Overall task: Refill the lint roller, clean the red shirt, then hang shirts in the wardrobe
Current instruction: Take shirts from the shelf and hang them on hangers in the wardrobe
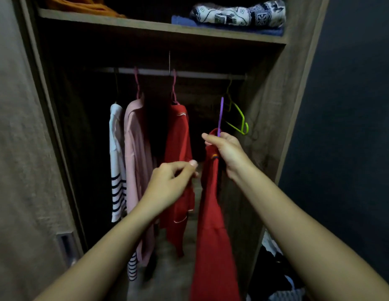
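Observation:
I face an open wardrobe with a rail [200,74] under a shelf. My right hand [227,152] grips a purple hanger [220,115] by its neck, below the rail. A red shirt [213,224] hangs down from that hanger. My left hand [174,181] is raised beside the shirt with curled fingers, in front of another red shirt [178,135] that hangs from the rail; whether it pinches any cloth is unclear. A pink shirt [134,148] and a white striped shirt [117,153] hang further left.
An empty green hanger [237,114] hangs at the rail's right end. Folded blankets [237,14] lie on the upper shelf [145,26]. A wardrobe door [19,148] stands at the left. Clothes lie piled at the lower right [273,276].

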Demonstrator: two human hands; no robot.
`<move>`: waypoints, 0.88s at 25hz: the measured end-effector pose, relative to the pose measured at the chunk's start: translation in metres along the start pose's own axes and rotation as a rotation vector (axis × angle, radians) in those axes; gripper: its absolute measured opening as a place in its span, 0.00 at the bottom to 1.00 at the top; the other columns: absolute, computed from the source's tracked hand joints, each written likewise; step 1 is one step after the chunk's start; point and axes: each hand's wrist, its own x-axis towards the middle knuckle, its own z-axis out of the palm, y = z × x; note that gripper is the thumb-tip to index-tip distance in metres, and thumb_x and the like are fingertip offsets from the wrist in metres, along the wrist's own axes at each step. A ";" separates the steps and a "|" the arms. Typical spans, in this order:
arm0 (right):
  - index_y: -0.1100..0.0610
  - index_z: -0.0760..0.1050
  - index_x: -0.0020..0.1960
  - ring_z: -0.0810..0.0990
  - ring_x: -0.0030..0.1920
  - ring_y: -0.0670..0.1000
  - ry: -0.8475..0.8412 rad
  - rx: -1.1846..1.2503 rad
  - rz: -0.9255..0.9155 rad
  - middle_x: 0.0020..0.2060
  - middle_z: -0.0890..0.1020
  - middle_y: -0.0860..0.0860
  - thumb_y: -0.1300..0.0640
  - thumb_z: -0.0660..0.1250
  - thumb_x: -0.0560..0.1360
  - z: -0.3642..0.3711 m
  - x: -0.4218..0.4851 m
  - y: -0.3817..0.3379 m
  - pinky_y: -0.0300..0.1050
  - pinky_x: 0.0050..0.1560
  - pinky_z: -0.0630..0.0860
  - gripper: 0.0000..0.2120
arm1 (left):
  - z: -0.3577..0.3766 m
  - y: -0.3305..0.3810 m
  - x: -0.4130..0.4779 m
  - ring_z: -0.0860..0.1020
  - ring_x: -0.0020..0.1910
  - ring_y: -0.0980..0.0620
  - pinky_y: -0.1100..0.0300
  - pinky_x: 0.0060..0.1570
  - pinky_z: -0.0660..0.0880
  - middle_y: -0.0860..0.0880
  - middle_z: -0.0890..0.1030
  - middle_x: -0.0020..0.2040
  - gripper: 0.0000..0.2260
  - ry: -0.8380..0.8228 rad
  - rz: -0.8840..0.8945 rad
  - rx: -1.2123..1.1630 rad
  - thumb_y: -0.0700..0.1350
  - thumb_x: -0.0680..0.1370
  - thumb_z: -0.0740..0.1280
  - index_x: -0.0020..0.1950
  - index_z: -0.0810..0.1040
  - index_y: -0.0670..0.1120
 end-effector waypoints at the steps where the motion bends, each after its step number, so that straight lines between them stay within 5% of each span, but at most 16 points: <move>1: 0.56 0.70 0.44 0.74 0.29 0.43 0.009 -0.040 0.000 0.32 0.75 0.50 0.62 0.71 0.69 -0.004 0.004 0.000 0.36 0.32 0.70 0.10 | 0.000 -0.007 0.009 0.82 0.34 0.54 0.59 0.37 0.76 0.49 0.85 0.37 0.11 0.068 -0.030 -0.029 0.56 0.76 0.64 0.39 0.83 0.55; 3: 0.58 0.71 0.47 0.76 0.34 0.45 0.038 -0.052 0.020 0.35 0.76 0.51 0.68 0.69 0.67 -0.006 0.012 0.000 0.39 0.36 0.70 0.12 | -0.002 -0.012 0.030 0.83 0.38 0.51 0.59 0.42 0.79 0.51 0.85 0.39 0.09 0.166 -0.036 0.030 0.50 0.77 0.65 0.41 0.84 0.55; 5: 0.62 0.71 0.55 0.80 0.36 0.44 0.050 -0.031 0.043 0.38 0.77 0.54 0.74 0.63 0.70 -0.005 0.023 0.000 0.36 0.33 0.72 0.16 | -0.003 -0.008 0.056 0.81 0.42 0.53 0.69 0.42 0.72 0.50 0.85 0.44 0.07 0.226 0.016 0.147 0.46 0.76 0.66 0.48 0.84 0.50; 7: 0.65 0.68 0.62 0.84 0.39 0.52 0.066 -0.080 0.039 0.43 0.79 0.62 0.75 0.58 0.73 -0.006 0.036 0.002 0.33 0.27 0.68 0.19 | -0.002 -0.002 0.089 0.79 0.45 0.52 0.70 0.41 0.66 0.47 0.84 0.48 0.09 0.238 0.083 0.211 0.43 0.75 0.66 0.53 0.83 0.47; 10: 0.72 0.61 0.67 0.68 0.63 0.73 0.076 -0.171 0.028 0.62 0.67 0.77 0.76 0.54 0.72 -0.007 0.067 0.003 0.33 0.27 0.64 0.22 | 0.006 -0.003 0.149 0.76 0.58 0.46 0.64 0.58 0.65 0.42 0.77 0.60 0.16 0.201 0.142 0.289 0.43 0.74 0.67 0.62 0.76 0.44; 14: 0.67 0.58 0.71 0.68 0.64 0.72 0.030 -0.166 0.007 0.66 0.69 0.70 0.76 0.54 0.73 -0.007 0.107 -0.007 0.36 0.30 0.65 0.26 | 0.018 -0.005 0.213 0.62 0.70 0.38 0.52 0.71 0.59 0.36 0.61 0.71 0.31 0.227 0.011 0.228 0.44 0.73 0.69 0.73 0.60 0.41; 17: 0.65 0.58 0.72 0.70 0.64 0.68 0.001 -0.200 -0.024 0.66 0.71 0.62 0.75 0.55 0.73 -0.005 0.136 -0.010 0.32 0.26 0.67 0.28 | 0.021 -0.014 0.244 0.63 0.71 0.38 0.54 0.69 0.60 0.34 0.62 0.71 0.35 0.225 -0.132 0.172 0.44 0.73 0.69 0.74 0.54 0.37; 22: 0.64 0.59 0.72 0.75 0.62 0.62 -0.046 -0.310 -0.063 0.66 0.70 0.63 0.75 0.55 0.73 0.005 0.179 -0.019 0.29 0.24 0.68 0.28 | 0.013 -0.032 0.260 0.69 0.66 0.35 0.53 0.64 0.66 0.32 0.68 0.68 0.32 0.166 -0.216 0.269 0.45 0.79 0.61 0.76 0.47 0.39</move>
